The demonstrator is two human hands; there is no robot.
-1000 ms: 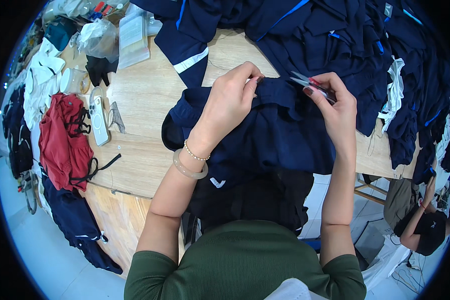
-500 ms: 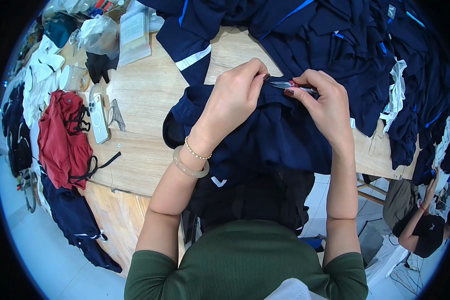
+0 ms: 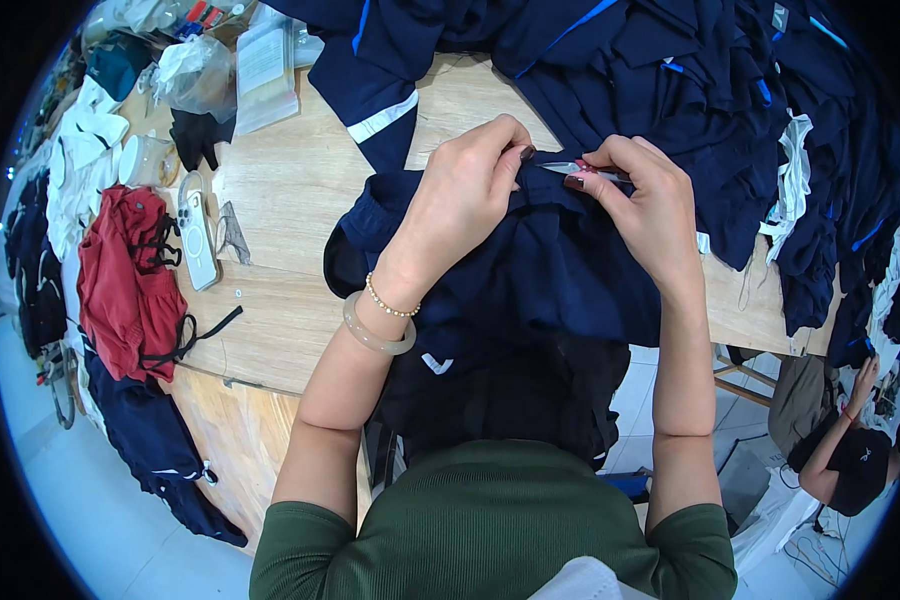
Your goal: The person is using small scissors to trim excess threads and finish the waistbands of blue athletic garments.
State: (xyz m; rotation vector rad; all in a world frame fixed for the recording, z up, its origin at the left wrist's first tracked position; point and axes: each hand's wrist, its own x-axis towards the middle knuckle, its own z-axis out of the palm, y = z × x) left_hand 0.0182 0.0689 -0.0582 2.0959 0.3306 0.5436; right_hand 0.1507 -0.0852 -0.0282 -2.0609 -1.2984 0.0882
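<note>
A navy blue garment [image 3: 560, 265] with a gathered waistband lies across the table's front edge and hangs toward my lap. My left hand [image 3: 475, 175] is closed in a pinch on the garment's upper edge. Thread snips [image 3: 558, 168] with a pointed metal blade and a red part are in my right hand [image 3: 650, 195], between thumb and fingers. Their tip points left, at the cloth just beside my left fingertips. Fingers hide most of the snips' body. Whether a thread lies at the tip is too small to tell.
Heaped navy garments [image 3: 670, 100] with blue trim cover the back and right of the table [image 3: 280, 200]. At left are red shorts [image 3: 130, 280], a phone [image 3: 198, 240], a clear jar [image 3: 148, 158] and plastic bags [image 3: 198, 75]. A co-worker's hand [image 3: 863, 385] touches cloth at far right.
The snips and my right hand have shifted very slightly left. My left hand keeps its pinch, its fingertips a little changed. The garment is almost unmoved.
</note>
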